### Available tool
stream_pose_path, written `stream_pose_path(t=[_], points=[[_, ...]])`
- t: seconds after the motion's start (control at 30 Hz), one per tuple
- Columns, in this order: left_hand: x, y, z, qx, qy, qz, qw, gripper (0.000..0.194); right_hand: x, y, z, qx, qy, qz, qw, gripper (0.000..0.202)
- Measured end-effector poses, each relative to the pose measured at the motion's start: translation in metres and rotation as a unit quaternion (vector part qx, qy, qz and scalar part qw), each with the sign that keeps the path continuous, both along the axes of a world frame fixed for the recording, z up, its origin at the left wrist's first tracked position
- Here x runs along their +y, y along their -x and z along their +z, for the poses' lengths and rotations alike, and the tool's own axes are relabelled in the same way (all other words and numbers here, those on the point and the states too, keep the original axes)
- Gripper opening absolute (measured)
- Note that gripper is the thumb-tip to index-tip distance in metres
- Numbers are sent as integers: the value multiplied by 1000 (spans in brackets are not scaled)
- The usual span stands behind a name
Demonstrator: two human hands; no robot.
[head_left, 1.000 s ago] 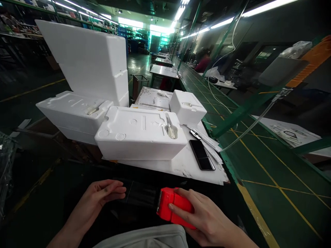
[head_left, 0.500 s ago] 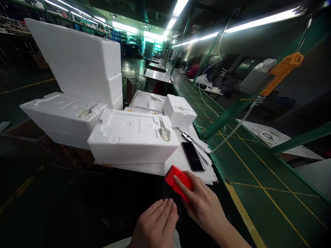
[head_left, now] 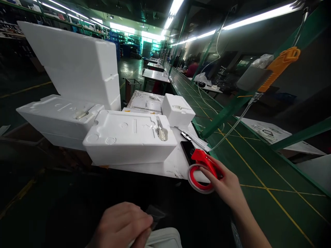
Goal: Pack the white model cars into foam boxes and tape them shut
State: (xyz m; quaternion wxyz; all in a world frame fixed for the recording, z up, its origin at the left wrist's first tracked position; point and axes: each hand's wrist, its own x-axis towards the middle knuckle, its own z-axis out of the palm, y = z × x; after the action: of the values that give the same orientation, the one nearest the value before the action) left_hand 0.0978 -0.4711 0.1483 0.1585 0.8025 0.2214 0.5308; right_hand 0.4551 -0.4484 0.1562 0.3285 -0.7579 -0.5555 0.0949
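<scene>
My right hand (head_left: 223, 179) grips a red tape dispenser (head_left: 204, 162) with a roll of tape, held over the near right corner of the white table and partly covering a black phone (head_left: 186, 151). Low in the view, my left hand (head_left: 126, 222) pinches a small piece of clear tape (head_left: 156, 214) between thumb and fingers. Beyond my hands a white foam box (head_left: 129, 153) lies on the table, with a clear bag of small parts (head_left: 161, 132) in a recess of its top.
A second foam box (head_left: 62, 119) sits at the left, taller foam blocks (head_left: 77, 65) behind it, a smaller box (head_left: 178, 110) at the back. Papers and a knife (head_left: 186, 136) lie beyond the phone. A green conveyor (head_left: 248, 162) runs along the right, beside a green post.
My right hand has moved right and up with the dispenser, which has turned to show its roll. My left hand has moved left, and a clear piece now shows at its fingertips.
</scene>
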Motion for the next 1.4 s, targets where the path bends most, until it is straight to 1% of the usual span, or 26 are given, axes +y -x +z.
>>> stream_pose_path(t=[0.03,0.1,0.17,0.23,0.3,0.37,0.4,0.43,0.47,0.5,0.53,0.57,0.6,0.63,0.67,0.73,0.77,0.87,0.97,1.07,1.13,1.2,1.23,1.33,1.37,1.4], points=[[3,3,7,15,5,-4,1000,33,9,-1,-3,33,14,1,999,72],[6,8,18,45,7,-4,999,31,28,-5,-14,55,29,6,998,69],[5,13,23,69,23,19,997,28,45,-10,-25,35,48,-3,998,63],[4,19,23,76,35,40,996,27,53,-13,-32,-5,42,-25,999,61],[4,24,22,75,51,53,994,28,51,-4,-31,-50,-22,-52,997,63],[4,26,20,63,60,59,994,31,39,20,-22,-68,-131,-72,987,60],[5,27,19,57,64,57,995,32,30,38,-15,-57,-179,-63,980,56],[5,26,19,51,68,52,995,32,21,58,-8,-30,-223,-34,974,47],[5,25,18,47,72,46,995,32,12,80,-1,11,-233,46,971,38],[6,24,17,42,77,40,995,32,4,102,5,49,-220,167,960,37],[6,24,17,39,83,34,995,31,-2,123,8,78,-182,303,932,44],[6,24,16,35,88,30,995,31,-5,141,9,102,-141,413,894,52],[5,24,15,31,94,29,995,31,-6,157,8,123,-104,487,859,55],[5,26,14,27,100,28,994,30,-6,169,4,142,-75,531,832,52],[4,29,13,24,109,29,993,31,-4,178,-2,164,-55,544,821,41],[2,37,7,19,128,42,991,32,-2,187,-17,214,-26,514,830,17],[2,41,2,20,135,56,989,33,-1,189,-24,242,-11,489,838,12],[0,52,-18,23,121,126,984,46,-1,188,-37,325,30,390,861,13],[0,55,-37,-6,120,171,978,58,-1,188,-40,413,72,294,859,18],[1,49,-44,-81,201,205,954,53,2,190,-42,477,100,246,838,24],[2,44,-43,-150,275,225,923,58,4,191,-44,495,100,237,830,27],[4,42,-41,-206,340,220,891,64,7,190,-47,512,97,228,822,30],[6,42,-42,-224,365,210,879,61,8,190,-49,521,96,221,819,33],[16,47,-49,-235,421,167,860,22,12,189,-57,537,93,205,813,37],[19,49,-53,-235,434,152,856,14,13,188,-60,532,90,205,816,34],[23,51,-58,-236,444,138,853,13,14,188,-63,521,84,207,824,30]])
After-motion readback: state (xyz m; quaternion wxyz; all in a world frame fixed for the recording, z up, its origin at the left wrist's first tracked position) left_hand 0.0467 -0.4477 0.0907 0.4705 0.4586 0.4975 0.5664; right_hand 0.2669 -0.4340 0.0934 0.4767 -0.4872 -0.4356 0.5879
